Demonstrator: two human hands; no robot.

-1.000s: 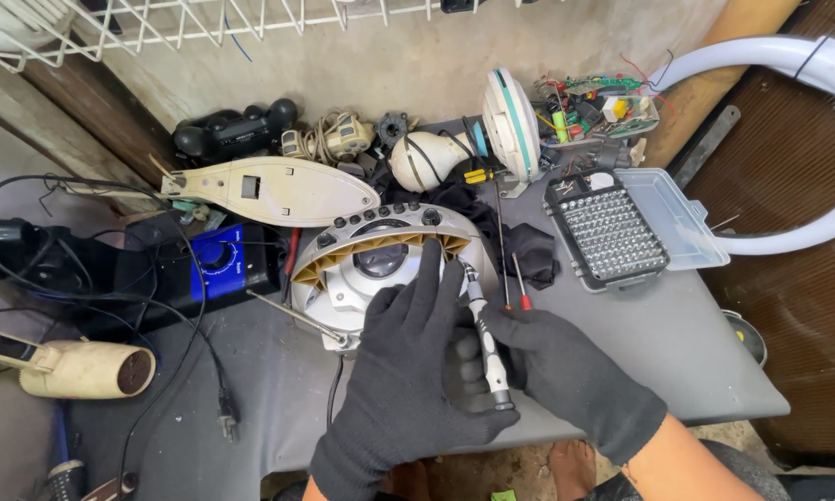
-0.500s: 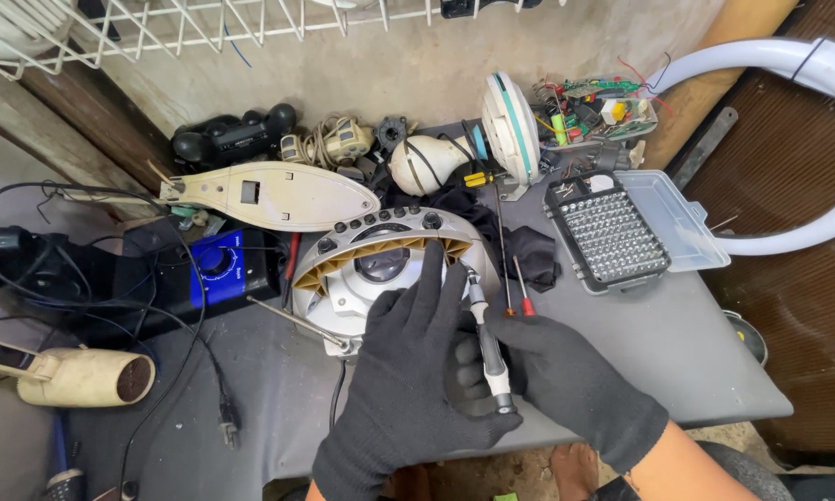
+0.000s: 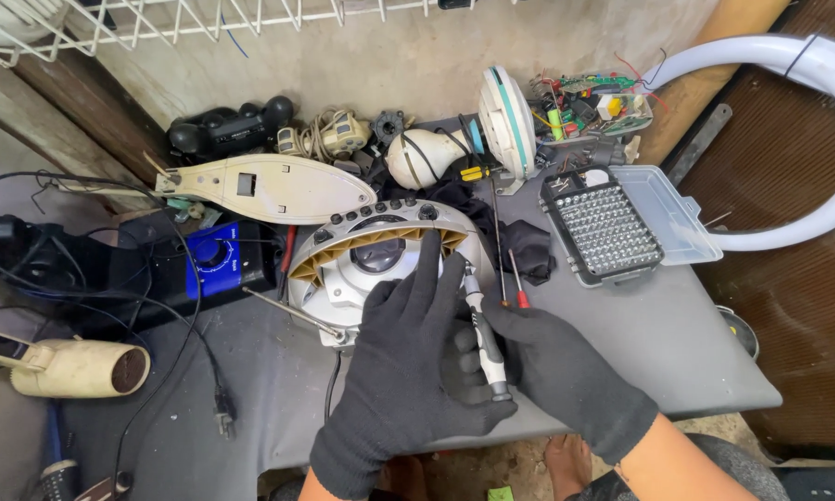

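Observation:
Both my hands wear black gloves. My left hand [image 3: 408,362] lies flat, fingers spread, on a round silver appliance housing [image 3: 362,255] with a ring of dark buttons along its top edge. My right hand [image 3: 556,371] grips a slim silver and black screwdriver [image 3: 484,336]; its tip points up against the housing's right rim. A cable runs out from under the housing toward me.
An open bit case [image 3: 612,227] full of screwdriver bits lies on the right of the grey table [image 3: 677,343]. Two thin screwdrivers [image 3: 501,250] lie beside the housing. A blue box [image 3: 218,260], black cables, a cream hair dryer [image 3: 74,366], a white ring tube [image 3: 797,139] and circuit boards [image 3: 593,102] surround it.

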